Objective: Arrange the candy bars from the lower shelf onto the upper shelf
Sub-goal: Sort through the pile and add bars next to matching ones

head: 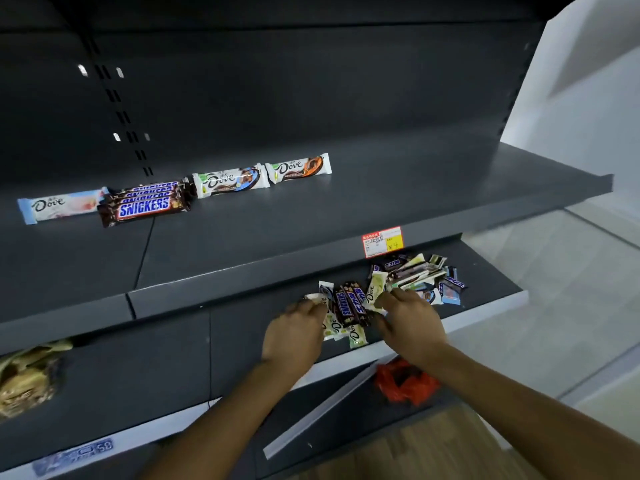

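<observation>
Both ends of a bunch of brown Snickers and white Dove candy bars (349,303) are gripped, left hand (294,336) and right hand (412,323) curled round them on the dark grey metal lower shelf (491,282). Other wrapped bars (229,180) line the dark upper shelf (381,209).

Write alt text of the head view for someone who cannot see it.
The left hand and right hand grip mixed Snickers and Dove bars on the lower shelf, beside a loose pile. The upper shelf holds a Snickers stack and three Dove bars.
</observation>
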Action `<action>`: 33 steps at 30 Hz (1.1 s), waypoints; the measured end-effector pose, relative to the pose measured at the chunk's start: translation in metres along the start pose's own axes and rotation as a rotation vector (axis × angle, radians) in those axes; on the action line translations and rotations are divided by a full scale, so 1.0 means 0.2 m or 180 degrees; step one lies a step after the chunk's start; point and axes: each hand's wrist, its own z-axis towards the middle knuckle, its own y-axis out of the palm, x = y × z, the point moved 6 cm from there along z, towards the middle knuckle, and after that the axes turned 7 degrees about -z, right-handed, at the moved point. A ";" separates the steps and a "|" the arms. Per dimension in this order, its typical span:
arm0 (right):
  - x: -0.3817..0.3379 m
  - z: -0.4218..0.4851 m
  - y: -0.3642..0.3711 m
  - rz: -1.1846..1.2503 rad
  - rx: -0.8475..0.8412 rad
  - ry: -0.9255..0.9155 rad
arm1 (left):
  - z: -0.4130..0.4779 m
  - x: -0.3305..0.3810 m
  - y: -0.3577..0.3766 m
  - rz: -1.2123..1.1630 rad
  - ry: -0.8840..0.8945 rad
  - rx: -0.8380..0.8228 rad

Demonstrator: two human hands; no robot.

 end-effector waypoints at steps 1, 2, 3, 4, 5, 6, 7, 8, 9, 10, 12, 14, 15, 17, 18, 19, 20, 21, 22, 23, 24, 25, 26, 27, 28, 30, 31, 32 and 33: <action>0.04 -0.01 0.06 0.0016 -0.0158 0.0062 | 0.01 -0.02 0.07 -0.0019 -0.0119 -0.0146; 0.09 -0.01 0.11 0.0025 -0.0302 0.0110 | 0.02 -0.04 0.13 -0.0056 -0.0156 -0.0237; 0.13 -0.02 0.17 0.0036 -0.0427 0.0156 | 0.03 -0.05 0.19 -0.0103 -0.0206 -0.0295; 0.17 -0.01 0.23 0.0053 -0.0568 0.0207 | 0.05 -0.05 0.25 -0.0136 -0.0277 -0.0365; 0.22 -0.01 0.30 0.0088 -0.0721 0.0265 | 0.07 -0.05 0.30 -0.0178 -0.0358 -0.0439; 0.27 0.01 0.36 0.0139 -0.0871 0.0331 | 0.10 -0.05 0.36 -0.0238 -0.0439 -0.0513; 0.31 0.03 0.42 0.0207 -0.0995 0.0408 | 0.14 -0.05 0.42 -0.0279 -0.0501 -0.0564; 0.36 0.05 0.48 0.0271 -0.1091 0.0490 | 0.17 -0.05 0.48 -0.0298 -0.0565 -0.0611; 0.40 0.07 0.53 0.0310 -0.1138 0.0545 | 0.20 -0.06 0.54 -0.0333 -0.0639 -0.0643; 0.44 0.10 0.58 0.0317 -0.1174 0.0565 | 0.24 -0.06 0.60 -0.0388 -0.0713 -0.0681; 0.51 0.15 0.68 0.0266 -0.1269 0.0535 | 0.29 -0.06 0.71 -0.0498 -0.0876 -0.0768; 0.58 0.21 0.77 0.0253 -0.1350 0.0535 | 0.35 -0.04 0.81 -0.0593 -0.0971 -0.0808; 0.61 0.24 0.81 0.0295 -0.1355 0.0551 | 0.38 -0.02 0.86 -0.0621 -0.0983 -0.0836; 0.65 0.31 0.87 0.0477 -0.1337 0.0497 | 0.44 0.00 0.92 -0.0684 -0.1147 -0.0830; 0.66 0.35 0.91 0.0580 -0.1340 0.0417 | 0.48 0.00 0.96 -0.0693 -0.1323 -0.0807; 0.67 0.39 0.94 0.0674 -0.1334 0.0335 | 0.50 -0.02 0.98 -0.0678 -0.1503 -0.0756; 0.67 0.43 0.99 0.0750 -0.1342 0.0300 | 0.53 -0.05 1.02 -0.0634 -0.1687 -0.0742; 0.68 0.48 1.04 0.0806 -0.1326 0.0306 | 0.55 -0.09 1.06 -0.0579 -0.1853 -0.0744; 0.68 0.53 1.08 0.0839 -0.1310 0.0348 | 0.55 -0.13 1.11 -0.0535 -0.2013 -0.0773; 0.68 0.57 1.12 0.0873 -0.1306 0.0409 | 0.56 -0.18 1.16 -0.0518 -0.2138 -0.0812; 0.68 0.61 1.16 0.0891 -0.1332 0.0483 | 0.56 -0.21 1.20 -0.0510 -0.2233 -0.0844; 0.67 0.65 1.19 0.0883 -0.1382 0.0544 | 0.55 -0.25 1.25 -0.0501 -0.2289 -0.0855; 0.66 0.67 1.23 0.0839 -0.1453 0.0595 | 0.55 -0.26 1.28 -0.0470 -0.2329 -0.0869; 0.64 0.70 1.27 0.0780 -0.1526 0.0643 | 0.55 -0.28 1.30 -0.0404 -0.2351 -0.0879; 0.63 0.72 1.31 0.0726 -0.1597 0.0721 | 0.55 -0.29 1.32 -0.0325 -0.2373 -0.0892; 0.61 0.73 1.36 0.0615 -0.1646 0.0937 | 0.55 -0.29 1.34 -0.0168 -0.2428 -0.0944; 0.60 0.74 1.37 0.0565 -0.1619 0.1013 | 0.55 -0.30 1.35 -0.0152 -0.2460 -0.0946; 0.59 0.74 1.37 0.0501 -0.1568 0.1053 | 0.56 -0.30 1.34 -0.0178 -0.2485 -0.0889; 0.58 0.73 1.37 0.0421 -0.1512 0.1059 | 0.56 -0.30 1.34 -0.0188 -0.2491 -0.0845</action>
